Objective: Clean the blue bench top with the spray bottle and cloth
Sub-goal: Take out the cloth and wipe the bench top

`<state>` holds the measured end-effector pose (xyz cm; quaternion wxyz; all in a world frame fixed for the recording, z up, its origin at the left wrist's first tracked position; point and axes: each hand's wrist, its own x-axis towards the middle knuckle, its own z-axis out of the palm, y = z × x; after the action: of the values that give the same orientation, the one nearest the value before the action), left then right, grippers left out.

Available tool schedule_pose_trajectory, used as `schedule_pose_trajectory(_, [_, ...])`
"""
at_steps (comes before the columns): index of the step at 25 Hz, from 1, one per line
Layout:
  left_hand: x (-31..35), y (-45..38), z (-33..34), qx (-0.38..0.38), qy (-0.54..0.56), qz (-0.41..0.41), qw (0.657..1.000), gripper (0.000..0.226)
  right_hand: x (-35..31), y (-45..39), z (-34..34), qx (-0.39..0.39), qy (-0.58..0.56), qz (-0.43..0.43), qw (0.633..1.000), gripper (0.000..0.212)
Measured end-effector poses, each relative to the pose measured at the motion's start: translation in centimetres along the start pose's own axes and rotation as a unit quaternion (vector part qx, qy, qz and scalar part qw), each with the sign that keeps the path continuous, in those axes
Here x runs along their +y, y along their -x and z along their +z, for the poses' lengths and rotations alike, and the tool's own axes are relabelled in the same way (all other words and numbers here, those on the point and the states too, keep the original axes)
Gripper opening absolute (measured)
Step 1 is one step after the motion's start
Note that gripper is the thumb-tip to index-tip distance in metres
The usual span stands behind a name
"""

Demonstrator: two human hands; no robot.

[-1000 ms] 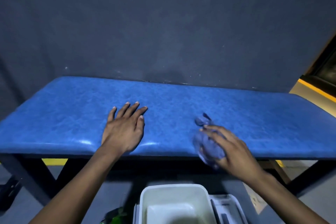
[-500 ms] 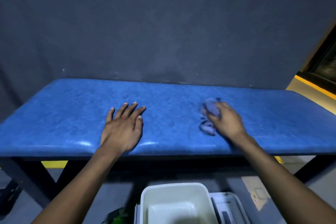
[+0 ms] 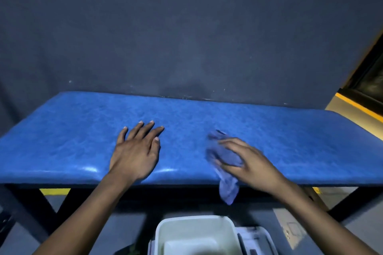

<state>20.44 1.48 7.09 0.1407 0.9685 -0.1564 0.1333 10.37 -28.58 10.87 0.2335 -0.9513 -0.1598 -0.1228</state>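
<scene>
My left hand (image 3: 135, 152) lies flat on the bench (image 3: 68, 130), fingers straight and slightly spread, pointing toward one o'clock, forearm coming up from seven o'clock. My right hand (image 3: 251, 164) reaches in from five o'clock, fingers curled over the cloth (image 3: 226, 172), pressing it at the bench's near edge; a tail hangs off the front. I see no spray bottle. A white tub (image 3: 163, 232) sits at six o'clock.

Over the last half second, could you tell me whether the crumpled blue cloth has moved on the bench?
Yes. The crumpled blue cloth came back toward the padded blue bench top's near edge, and one end now hangs over it.
</scene>
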Motion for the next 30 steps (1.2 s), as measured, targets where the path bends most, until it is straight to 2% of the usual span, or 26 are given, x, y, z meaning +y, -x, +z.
schedule_pose_trajectory(2, [0.2,-0.1,0.0,-0.005,0.002,-0.008,1.0,0.063,3.8,-0.8,-1.4,0.041,0.038,0.05,0.997,0.043])
schedule_pose_trajectory(4, [0.3,-0.1,0.0,-0.009,0.002,-0.006,1.0,0.064,5.3,-6.5,-0.7,0.046,0.076,0.105,0.99,0.04])
schedule_pose_trajectory(7, [0.1,0.1,-0.2,-0.006,0.006,-0.001,1.0,0.063,4.3,-16.1,2.4,0.017,0.073,0.154,0.985,0.04])
schedule_pose_trajectory(9, [0.0,-0.2,0.0,0.002,0.007,0.003,1.0,0.062,3.2,-18.3,3.5,0.03,0.079,0.154,0.985,0.044])
schedule_pose_trajectory(16, [0.3,0.0,0.2,0.009,0.0,-0.006,1.0,0.062,-4.1,-3.1,3.1,-0.023,-0.01,-0.044,0.999,0.037])
schedule_pose_trajectory(19, [0.5,-0.1,0.2,0.005,-0.007,-0.005,1.0,0.062,-3.7,-7.5,4.4,-0.005,0.049,-0.03,0.998,0.045])
schedule_pose_trajectory(23, [-0.1,-0.1,0.1,0.011,-0.007,0.007,1.0,0.062,-2.3,-19.5,7.9,0.007,0.066,0.084,0.994,0.046])
schedule_pose_trajectory(25, [-0.2,-0.1,0.1,0.009,-0.007,0.007,1.0,0.062,-1.6,-21.6,8.3,0.015,0.072,0.109,0.991,0.043])
schedule_pose_trajectory(27, [0.0,0.0,-0.1,0.007,-0.003,0.006,1.0,0.063,-1.6,-19.8,7.7,0.008,0.06,0.102,0.993,0.042])
schedule_pose_trajectory(30, [0.3,0.2,-0.4,0.006,0.003,0.004,1.0,0.064,-2.7,-9.7,5.1,-0.011,0.031,0.038,0.999,0.049])
